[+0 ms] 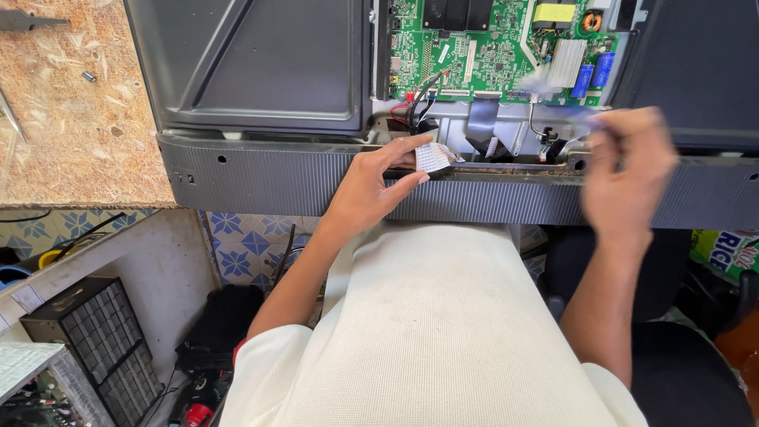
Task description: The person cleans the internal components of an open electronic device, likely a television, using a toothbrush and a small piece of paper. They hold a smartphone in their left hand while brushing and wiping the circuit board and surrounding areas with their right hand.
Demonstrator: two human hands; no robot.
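**Hands at the open back of a flat screen**

While the left hand point(371, 190) pinches a flat ribbon cable point(432, 156) at the screen's lower edge point(261, 178), below the green circuit board point(490, 47), we see the right hand point(624, 170) blurred (its grip unclear). We judge the cable light, limp, easily creased; best held by its stiffened end.
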